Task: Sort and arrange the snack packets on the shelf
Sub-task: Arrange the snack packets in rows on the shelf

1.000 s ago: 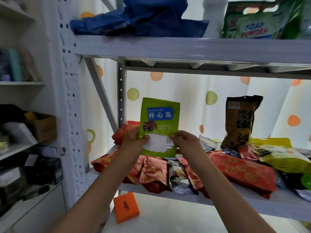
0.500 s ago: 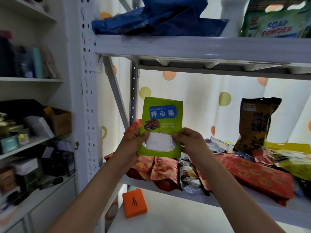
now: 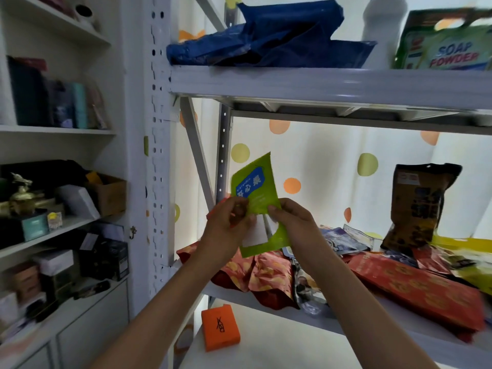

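A green snack packet (image 3: 257,193) with a blue label and a white window is held upright in the air above the middle shelf (image 3: 314,316), turned partly edge-on. My left hand (image 3: 229,222) pinches its left side and my right hand (image 3: 288,219) pinches its right side. Below them, red-orange packets (image 3: 255,272) and a silvery packet (image 3: 306,291) lie heaped on the shelf. A long red packet (image 3: 415,286) lies to the right. A brown packet (image 3: 419,206) stands upright at the back right, with yellow-green packets (image 3: 471,272) beside it.
The upper shelf (image 3: 319,83) carries a blue bag (image 3: 269,41), a white bottle (image 3: 383,27) and a soap powder bag (image 3: 447,46). An orange box (image 3: 219,330) lies on the lower shelf. The shelf's perforated post (image 3: 157,155) stands left, with a cluttered white bookcase (image 3: 53,209) beyond it.
The green packet has been twisted from face-on to partly edge-on and tilted. Both hands have kept their hold. The view has shifted left, so the shelf sits further right in frame.
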Motion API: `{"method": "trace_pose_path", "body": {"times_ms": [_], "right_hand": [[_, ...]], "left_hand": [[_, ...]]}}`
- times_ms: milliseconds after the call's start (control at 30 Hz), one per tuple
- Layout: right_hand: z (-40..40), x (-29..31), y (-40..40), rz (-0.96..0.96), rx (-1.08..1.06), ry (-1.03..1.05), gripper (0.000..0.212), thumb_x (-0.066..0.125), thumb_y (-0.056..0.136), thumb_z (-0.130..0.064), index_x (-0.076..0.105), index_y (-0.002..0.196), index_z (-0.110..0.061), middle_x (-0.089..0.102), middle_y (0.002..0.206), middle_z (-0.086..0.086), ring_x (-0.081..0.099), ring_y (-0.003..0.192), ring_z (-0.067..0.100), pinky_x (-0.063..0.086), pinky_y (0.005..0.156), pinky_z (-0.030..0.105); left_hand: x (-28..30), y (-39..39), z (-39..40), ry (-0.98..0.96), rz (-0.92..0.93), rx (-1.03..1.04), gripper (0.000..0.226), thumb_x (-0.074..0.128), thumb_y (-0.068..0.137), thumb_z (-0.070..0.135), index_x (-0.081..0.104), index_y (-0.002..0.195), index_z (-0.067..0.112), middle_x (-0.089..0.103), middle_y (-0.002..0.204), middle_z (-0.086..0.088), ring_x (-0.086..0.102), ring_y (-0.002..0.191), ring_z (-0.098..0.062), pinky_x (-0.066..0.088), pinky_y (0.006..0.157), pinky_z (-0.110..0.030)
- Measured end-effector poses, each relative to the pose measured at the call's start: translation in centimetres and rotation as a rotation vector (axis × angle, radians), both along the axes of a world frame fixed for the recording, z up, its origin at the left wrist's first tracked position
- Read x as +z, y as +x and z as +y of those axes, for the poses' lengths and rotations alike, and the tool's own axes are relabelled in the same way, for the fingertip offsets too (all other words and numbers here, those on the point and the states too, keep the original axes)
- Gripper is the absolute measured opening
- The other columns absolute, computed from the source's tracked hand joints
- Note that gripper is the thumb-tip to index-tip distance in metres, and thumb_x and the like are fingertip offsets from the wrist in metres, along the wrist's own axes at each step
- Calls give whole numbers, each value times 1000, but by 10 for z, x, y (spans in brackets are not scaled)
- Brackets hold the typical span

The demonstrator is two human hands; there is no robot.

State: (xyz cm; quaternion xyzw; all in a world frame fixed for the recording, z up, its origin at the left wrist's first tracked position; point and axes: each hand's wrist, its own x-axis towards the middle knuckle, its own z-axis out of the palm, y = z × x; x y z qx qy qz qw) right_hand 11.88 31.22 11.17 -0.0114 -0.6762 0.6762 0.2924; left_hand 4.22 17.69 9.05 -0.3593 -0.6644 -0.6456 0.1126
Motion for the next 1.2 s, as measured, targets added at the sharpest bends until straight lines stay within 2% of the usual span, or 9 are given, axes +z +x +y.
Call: {"method": "trace_pose_path", "body": {"times_ms": [200,300,400,533,667,800,967,1067,1200], "right_hand": [[-12,0,-14,-81,31,184,48,34,104,-45,75,97,-20,75,99,0,70,94,15,51,86,30],[-19,0,-14,-47,-19,253,43,35,105,-39,73,105,-19,75,102,-4,69,95,8,52,80,22],[-20,-7,-18,-14,-64,357,19,53,100,-20,69,111,-20,70,107,-5,66,95,5,52,78,23],[-9,-20,-33,-47,-351,524,38,62,91,-16,55,126,-28,55,118,-10,59,106,12,54,86,36],[2,-19,-49,-163,-224,313,41,60,92,-7,52,124,-30,71,90,5,72,76,26,60,67,48],[15,-18,-81,-255,-196,183,43,57,87,11,60,114,-22,71,80,11,71,79,42,58,70,56],[35,-13,-133,-365,-232,95,28,56,85,12,63,102,-9,64,78,18,63,57,31,52,52,30],[44,-10,-163,-410,-235,74,25,54,86,12,62,101,-6,56,70,15,52,47,22,48,45,25],[50,-10,-203,-452,-255,72,23,53,86,14,62,96,-5,53,67,13,51,30,12,47,39,22]], "left_hand": [[1,-6,-10,142,-459,-374,43,60,90,49,58,125,25,70,117,-4,68,107,-23,55,88,-39],[-4,-11,-15,207,-523,-359,31,60,93,22,61,124,18,72,111,-10,69,104,-30,52,94,-48],[-13,-22,-16,173,-452,-214,29,57,90,1,66,110,20,75,100,-8,71,95,-28,54,91,-48],[-17,-38,-18,170,-380,-203,25,67,88,8,67,112,16,75,102,-6,72,94,-27,57,83,-41],[-16,-57,-16,176,-306,-69,11,73,82,8,72,93,12,76,86,-9,73,79,-25,59,64,-29],[-12,-84,-3,54,-261,139,28,81,76,18,64,97,13,71,89,-2,71,76,-17,59,66,-30],[-9,-118,11,-127,-160,271,34,74,83,15,54,110,14,56,101,6,57,84,-6,42,61,-9],[-9,-144,18,-272,-94,333,23,67,87,10,60,109,11,61,107,-1,58,94,-17,45,72,-24],[-11,-177,25,-411,-22,399,18,57,91,4,63,108,8,62,117,-11,58,105,-25,38,79,-24]]}}
